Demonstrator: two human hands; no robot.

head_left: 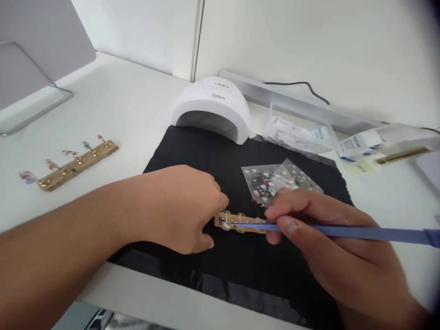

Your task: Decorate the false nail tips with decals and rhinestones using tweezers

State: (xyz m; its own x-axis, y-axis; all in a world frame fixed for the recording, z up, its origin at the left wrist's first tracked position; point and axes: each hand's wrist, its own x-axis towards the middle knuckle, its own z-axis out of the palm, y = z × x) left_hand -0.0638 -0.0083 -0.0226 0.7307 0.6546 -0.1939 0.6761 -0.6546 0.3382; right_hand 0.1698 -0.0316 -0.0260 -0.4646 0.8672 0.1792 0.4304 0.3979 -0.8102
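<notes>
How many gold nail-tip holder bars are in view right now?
2. One gold holder bar lies on the white table at left, carrying painted tips. The other bar lies on the black mat between the left hand and right hand, partly hidden.

Matt black cloth [220, 156], glossy white plastic lamp [213, 103], brass-toned metal strip [240, 223], clear glossy sticker sheets [275, 181].

A smooth white surface [130, 101] is backed by plain white partition walls [309, 41], joined at a vertical seam; even, soft light is cast throughout.
</notes>
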